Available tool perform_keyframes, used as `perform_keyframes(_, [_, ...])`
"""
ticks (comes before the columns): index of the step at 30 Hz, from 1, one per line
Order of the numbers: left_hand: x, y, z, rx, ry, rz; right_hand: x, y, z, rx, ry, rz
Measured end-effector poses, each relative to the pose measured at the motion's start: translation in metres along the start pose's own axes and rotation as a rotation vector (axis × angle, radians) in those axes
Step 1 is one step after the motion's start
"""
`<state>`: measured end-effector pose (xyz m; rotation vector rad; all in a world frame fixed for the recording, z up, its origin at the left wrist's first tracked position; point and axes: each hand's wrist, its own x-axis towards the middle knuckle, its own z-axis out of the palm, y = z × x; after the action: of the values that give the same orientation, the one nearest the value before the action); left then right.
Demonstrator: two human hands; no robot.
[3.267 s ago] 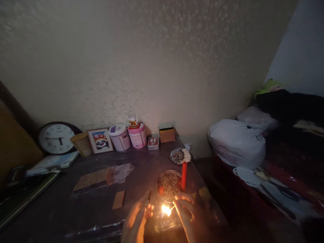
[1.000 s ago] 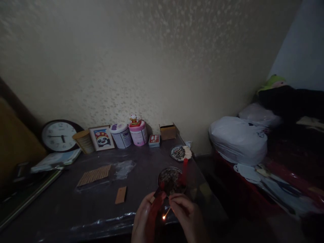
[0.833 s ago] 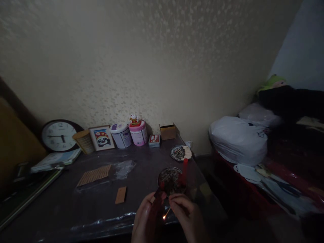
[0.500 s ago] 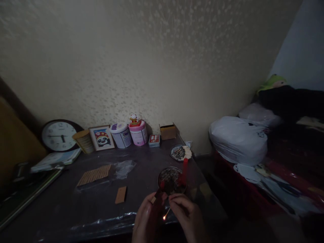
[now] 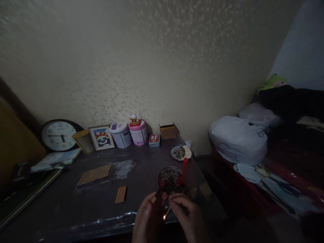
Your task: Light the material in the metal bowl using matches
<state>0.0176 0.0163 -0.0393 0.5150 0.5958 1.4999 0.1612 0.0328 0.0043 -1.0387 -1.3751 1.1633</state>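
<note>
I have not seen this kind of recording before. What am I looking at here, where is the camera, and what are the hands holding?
There is no machine: a person wears one camera on the head, looking forward and down at a dim, dark plastic-covered table. At the bottom edge are the person's own two hands. The right hand pinches a thin wooden match with a small glowing tip. The left hand holds something small, too dark to identify. Just beyond them sits a round dish of speckled material with an upright red candle. Along the wall stand a round wall clock and a pink-lidded tub.

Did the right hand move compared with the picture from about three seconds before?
Yes. The right hand with its match now sits lower, farther below the bowl.
</note>
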Motion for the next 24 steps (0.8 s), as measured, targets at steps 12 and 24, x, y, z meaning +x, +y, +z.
perform_keyframes(12, [-0.001, 0.006, 0.002, 0.082, -0.029, 0.037, -0.001, 0.001, 0.0, -0.014, -0.005, 0.002])
perform_keyframes(24, [0.006, 0.001, -0.012, 0.051, -0.018, 0.015, 0.001, 0.01, -0.002, -0.005, -0.021, 0.012])
